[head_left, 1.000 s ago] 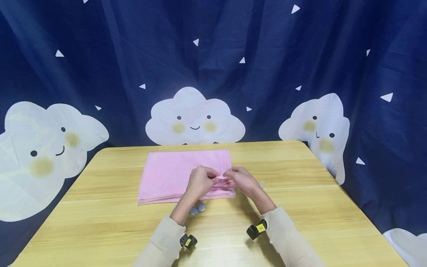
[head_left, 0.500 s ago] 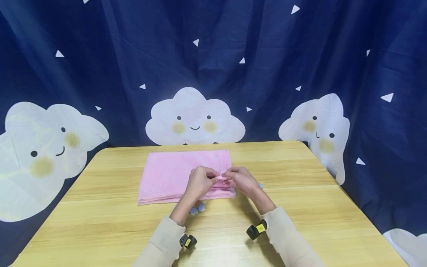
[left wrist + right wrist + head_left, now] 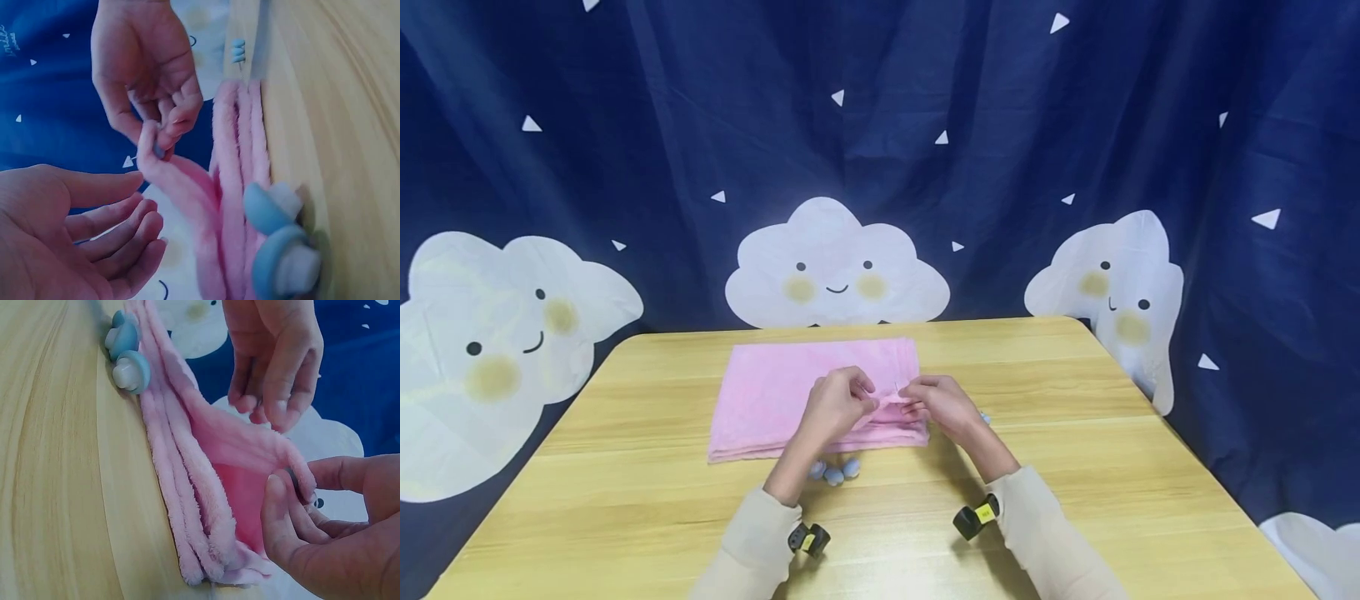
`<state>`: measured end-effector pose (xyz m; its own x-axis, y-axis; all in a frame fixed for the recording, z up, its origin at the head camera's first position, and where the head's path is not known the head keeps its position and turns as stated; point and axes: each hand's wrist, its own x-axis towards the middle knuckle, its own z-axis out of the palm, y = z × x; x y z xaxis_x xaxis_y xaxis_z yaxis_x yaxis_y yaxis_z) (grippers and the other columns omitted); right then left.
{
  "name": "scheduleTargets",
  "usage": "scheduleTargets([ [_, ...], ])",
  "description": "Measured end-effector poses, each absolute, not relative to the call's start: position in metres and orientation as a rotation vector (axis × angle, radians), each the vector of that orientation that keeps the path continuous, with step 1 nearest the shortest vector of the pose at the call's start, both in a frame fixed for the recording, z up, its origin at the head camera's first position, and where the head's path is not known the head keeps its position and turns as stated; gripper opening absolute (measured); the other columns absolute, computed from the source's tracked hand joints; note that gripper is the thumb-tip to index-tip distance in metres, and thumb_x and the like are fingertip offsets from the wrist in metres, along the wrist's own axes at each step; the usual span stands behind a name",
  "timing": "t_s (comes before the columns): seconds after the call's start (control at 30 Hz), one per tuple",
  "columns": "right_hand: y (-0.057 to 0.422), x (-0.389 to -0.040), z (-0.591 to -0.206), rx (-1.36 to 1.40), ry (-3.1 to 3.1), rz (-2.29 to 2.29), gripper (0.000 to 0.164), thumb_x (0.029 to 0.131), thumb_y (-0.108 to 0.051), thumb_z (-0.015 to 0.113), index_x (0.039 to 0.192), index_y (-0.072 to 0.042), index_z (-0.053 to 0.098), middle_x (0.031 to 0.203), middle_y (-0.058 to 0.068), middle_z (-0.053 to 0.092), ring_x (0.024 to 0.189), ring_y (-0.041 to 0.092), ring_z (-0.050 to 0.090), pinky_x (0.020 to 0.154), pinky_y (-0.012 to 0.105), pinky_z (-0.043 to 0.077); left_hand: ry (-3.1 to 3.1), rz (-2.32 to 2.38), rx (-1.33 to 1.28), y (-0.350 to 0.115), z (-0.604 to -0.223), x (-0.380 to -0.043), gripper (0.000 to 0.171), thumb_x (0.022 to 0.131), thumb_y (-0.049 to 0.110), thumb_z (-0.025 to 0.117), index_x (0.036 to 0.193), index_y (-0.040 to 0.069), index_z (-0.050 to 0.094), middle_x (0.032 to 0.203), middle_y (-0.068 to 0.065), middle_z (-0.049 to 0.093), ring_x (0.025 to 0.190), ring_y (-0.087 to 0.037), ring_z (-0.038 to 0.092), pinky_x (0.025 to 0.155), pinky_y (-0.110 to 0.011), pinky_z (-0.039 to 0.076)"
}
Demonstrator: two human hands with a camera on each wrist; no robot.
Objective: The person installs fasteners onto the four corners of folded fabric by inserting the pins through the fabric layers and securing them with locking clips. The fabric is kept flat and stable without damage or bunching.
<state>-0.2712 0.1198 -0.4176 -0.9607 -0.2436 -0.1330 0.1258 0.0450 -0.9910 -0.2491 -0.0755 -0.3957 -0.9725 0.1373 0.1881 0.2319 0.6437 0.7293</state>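
Observation:
A folded pink fleece blanket [image 3: 805,387] lies on the table, one top layer lifted at its right side. My right hand [image 3: 946,406] pinches that raised edge between thumb and fingers. Under the fold, a small dark disc [image 3: 292,477] shows at those fingers. A thin needle-like pin [image 3: 896,387] stands up from the cloth beside them. My left hand [image 3: 841,402] is just left of the raised edge, fingers loosely bent; in the left wrist view this left hand [image 3: 94,231] is apart from the cloth with nothing in it.
Several blue mushroom-shaped pieces with white stems [image 3: 272,206] sit by the blanket's near edge. Another small blue piece [image 3: 986,418] is right of my right hand. The wooden table [image 3: 1075,500] stands before a dark blue curtain [image 3: 880,158] with clouds.
My left hand has let go of the blanket's raised edge and moved a little left, its fingers loosening. My right hand stays in place on the cloth.

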Motion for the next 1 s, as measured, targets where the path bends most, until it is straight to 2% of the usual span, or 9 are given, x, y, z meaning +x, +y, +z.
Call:
scheduleTargets([
  [0.17, 0.120, -0.270, -0.416, -0.134, 2.061, -1.990, 0.018, 0.093, -0.003, 0.061, 0.105, 0.011, 0.063, 0.091, 0.009, 0.066, 0.078, 0.017, 0.067, 0.078, 0.029, 0.059, -2.903, -1.160, -0.434, -0.083, -0.392, -0.242, 0.009, 0.082, 0.010, 0.081, 0.079, 0.014, 0.073, 0.074, 0.003, 0.070, 0.069, -0.013, 0.061, 0.067, -0.031, 0.050],
  [0.37, 0.120, -0.269, -0.418, -0.165, 2.057, -1.985, 0.020, 0.093, -0.004, 0.061, 0.106, 0.011, 0.063, 0.091, 0.008, 0.064, 0.079, 0.018, 0.067, 0.079, 0.031, 0.059, -3.144, -1.097, -0.571, -0.091, -0.393, -0.233, 0.010, 0.082, 0.009, 0.078, 0.090, 0.011, 0.074, 0.080, 0.001, 0.068, 0.065, -0.019, 0.066, 0.073, -0.033, 0.052],
  [0.5, 0.121, -0.269, -0.419, -0.165, 2.048, -1.980, 0.018, 0.093, -0.005, 0.061, 0.104, 0.009, 0.062, 0.090, 0.008, 0.064, 0.079, 0.018, 0.067, 0.080, 0.031, 0.059, -3.269, -1.129, -0.550, -0.092, -0.392, -0.228, 0.014, 0.082, 0.007, 0.079, 0.094, 0.008, 0.072, 0.072, -0.004, 0.070, 0.054, -0.021, 0.066, 0.053, -0.027, 0.048],
  [0.6, 0.120, -0.269, -0.419, -0.170, 2.044, -1.980, 0.017, 0.093, -0.004, 0.061, 0.104, 0.008, 0.062, 0.090, 0.008, 0.064, 0.079, 0.017, 0.067, 0.079, 0.031, 0.059, -3.339, -1.073, -0.556, -0.092, -0.392, -0.225, 0.016, 0.080, 0.006, 0.082, 0.091, 0.007, 0.070, 0.068, -0.007, 0.069, 0.051, -0.020, 0.064, 0.047, -0.029, 0.049],
  [0.7, 0.120, -0.269, -0.418, -0.176, 2.037, -1.982, 0.015, 0.093, -0.004, 0.061, 0.103, 0.007, 0.062, 0.089, 0.008, 0.064, 0.078, 0.017, 0.067, 0.078, 0.030, 0.059, -3.356, -0.954, -0.592, -0.091, -0.393, -0.224, 0.019, 0.075, 0.003, 0.084, 0.088, 0.007, 0.070, 0.074, -0.003, 0.067, 0.060, -0.018, 0.064, 0.057, -0.031, 0.053],
  [0.83, 0.120, -0.269, -0.418, -0.186, 2.037, -1.982, 0.011, 0.093, -0.004, 0.061, 0.099, 0.006, 0.062, 0.088, 0.008, 0.064, 0.077, 0.017, 0.067, 0.077, 0.030, 0.059, -3.363, -0.845, -0.592, -0.089, -0.395, -0.225, 0.022, 0.071, 0.001, 0.085, 0.085, 0.009, 0.069, 0.082, 0.000, 0.065, 0.070, -0.017, 0.061, 0.066, -0.033, 0.052],
  [1.0, 0.119, -0.269, -0.418, -0.180, 2.050, -1.986, 0.007, 0.093, -0.003, 0.061, 0.095, 0.004, 0.062, 0.087, 0.007, 0.063, 0.075, 0.017, 0.067, 0.075, 0.029, 0.059, -3.367, -0.848, -0.557, -0.089, -0.398, -0.225, 0.021, 0.072, -0.002, 0.083, 0.080, 0.009, 0.067, 0.074, -0.001, 0.064, 0.065, -0.018, 0.062, 0.061, -0.031, 0.051],
])
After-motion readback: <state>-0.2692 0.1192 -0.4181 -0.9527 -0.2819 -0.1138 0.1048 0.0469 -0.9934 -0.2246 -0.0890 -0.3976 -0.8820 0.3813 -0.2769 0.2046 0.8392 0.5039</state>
